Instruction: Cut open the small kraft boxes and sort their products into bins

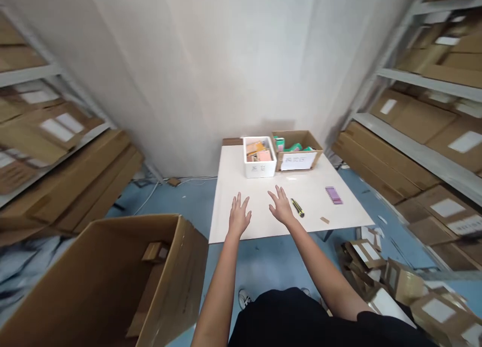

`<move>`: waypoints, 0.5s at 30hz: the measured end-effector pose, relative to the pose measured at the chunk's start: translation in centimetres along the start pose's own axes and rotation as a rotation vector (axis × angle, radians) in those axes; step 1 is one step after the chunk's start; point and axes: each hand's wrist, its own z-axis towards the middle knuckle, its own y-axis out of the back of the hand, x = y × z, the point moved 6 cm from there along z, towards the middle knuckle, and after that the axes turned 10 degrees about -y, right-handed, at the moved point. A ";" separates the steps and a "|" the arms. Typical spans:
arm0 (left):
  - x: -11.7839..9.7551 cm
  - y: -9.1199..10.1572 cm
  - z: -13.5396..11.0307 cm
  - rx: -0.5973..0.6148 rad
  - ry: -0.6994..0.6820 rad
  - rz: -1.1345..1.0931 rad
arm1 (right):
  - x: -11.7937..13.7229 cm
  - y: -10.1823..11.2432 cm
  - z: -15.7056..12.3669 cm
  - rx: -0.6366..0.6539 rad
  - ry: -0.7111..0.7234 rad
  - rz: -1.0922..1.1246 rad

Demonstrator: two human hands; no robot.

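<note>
Both hands reach out over a white table [233, 186], palms down and holding nothing. My left hand [238, 215] has its fingers spread near the table's front left. To its right, my right hand [280, 206] is also spread, just left of a black and yellow box cutter [297, 208]. Beyond the hands stands a white bin [260, 170] with orange and pink packets in it. Beside the bin is an open cardboard box [318, 153] holding green and white packages; a white label with writing is on its front. A purple pixelated item [334, 195] lies farther right.
A large open carton [192, 266] stands at the left, with smaller cardboard inside. Loose cardboard boxes [402, 281] are piled on the blue floor at the right. Shelves of cartons line both sides. A small brown scrap [324, 220] lies near the table's front edge.
</note>
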 end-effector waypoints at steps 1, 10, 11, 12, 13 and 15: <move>2.1 1.4 -1.4 -0.016 0.037 0.005 | 2.7 -1.4 0.4 0.020 0.042 0.007; 16.6 12.5 -16.0 -0.185 0.427 0.085 | 24.5 -13.1 0.8 0.248 0.447 0.056; 17.7 13.4 -17.7 -0.200 0.476 0.093 | 26.7 -14.3 0.5 0.275 0.493 0.069; 18.6 14.2 -19.5 -0.213 0.527 0.101 | 28.8 -15.5 0.1 0.303 0.538 0.084; 19.5 14.9 -21.2 -0.225 0.578 0.110 | 30.8 -16.7 -0.2 0.330 0.580 0.098; 21.2 16.4 -24.5 -0.250 0.674 0.133 | 34.6 -19.0 -0.9 0.382 0.656 0.123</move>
